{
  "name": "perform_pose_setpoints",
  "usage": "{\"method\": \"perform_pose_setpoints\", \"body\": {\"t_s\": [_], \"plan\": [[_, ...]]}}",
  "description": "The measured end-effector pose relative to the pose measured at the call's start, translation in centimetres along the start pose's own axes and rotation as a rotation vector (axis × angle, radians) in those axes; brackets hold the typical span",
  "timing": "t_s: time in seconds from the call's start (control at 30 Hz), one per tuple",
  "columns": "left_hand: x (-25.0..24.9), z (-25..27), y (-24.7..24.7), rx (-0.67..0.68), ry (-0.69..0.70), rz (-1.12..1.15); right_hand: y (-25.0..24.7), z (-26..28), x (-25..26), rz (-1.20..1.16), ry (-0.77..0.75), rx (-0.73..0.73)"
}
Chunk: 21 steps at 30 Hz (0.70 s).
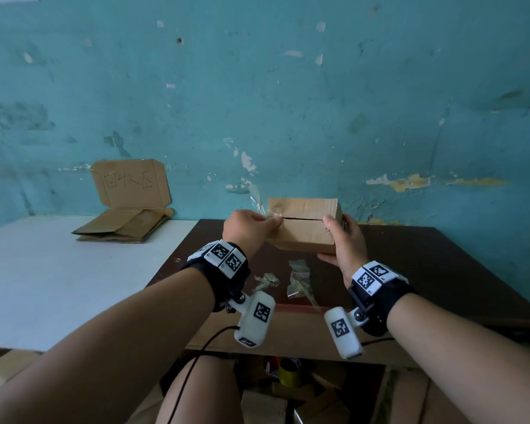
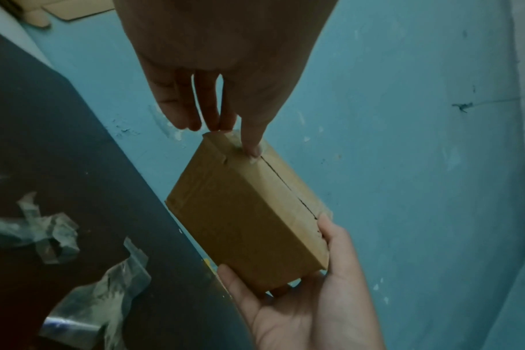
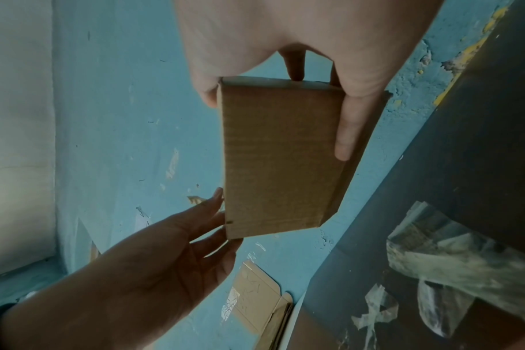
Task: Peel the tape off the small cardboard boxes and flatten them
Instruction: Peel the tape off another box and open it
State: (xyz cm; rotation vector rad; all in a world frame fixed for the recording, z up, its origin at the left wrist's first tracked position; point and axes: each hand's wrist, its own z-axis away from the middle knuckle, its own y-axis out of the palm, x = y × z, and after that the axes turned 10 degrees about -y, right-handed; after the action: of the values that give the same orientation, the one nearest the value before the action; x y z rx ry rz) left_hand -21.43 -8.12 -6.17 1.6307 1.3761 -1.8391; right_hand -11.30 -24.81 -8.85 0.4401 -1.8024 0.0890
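Observation:
A small brown cardboard box (image 1: 306,237) is held in the air above the dark table (image 1: 426,270), its top seam showing as a dark slit. My right hand (image 1: 344,240) grips the box's right end, thumb on the front face (image 3: 352,123) and fingers behind. At the left end, my left hand (image 1: 251,229) pinches clear tape (image 1: 260,201), and a loose strip of it stands up beside the box. In the left wrist view the thumb tip (image 2: 252,149) presses on the tape at the seam's end, on the box (image 2: 246,217).
Crumpled tape pieces (image 1: 300,280) lie on the dark table under the box. On the white table (image 1: 58,270) to the left sits a stack of flattened cardboard (image 1: 126,224), below a lettered cardboard sign (image 1: 130,183) leaning on the blue wall. Boxes lie under the table.

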Motion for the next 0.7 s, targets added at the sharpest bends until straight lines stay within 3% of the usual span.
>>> {"method": "perform_pose_setpoints", "body": {"t_s": [0.33, 0.7], "plan": [[0.8, -0.2, -0.1, 0.030, -0.114, 0.195, -0.7, 0.2, -0.5, -0.004, 0.003, 0.026], [0.8, 0.1, -0.2, 0.202, -0.289, 0.554, -1.9, -0.2, -0.5, -0.084, 0.016, 0.045]]}}
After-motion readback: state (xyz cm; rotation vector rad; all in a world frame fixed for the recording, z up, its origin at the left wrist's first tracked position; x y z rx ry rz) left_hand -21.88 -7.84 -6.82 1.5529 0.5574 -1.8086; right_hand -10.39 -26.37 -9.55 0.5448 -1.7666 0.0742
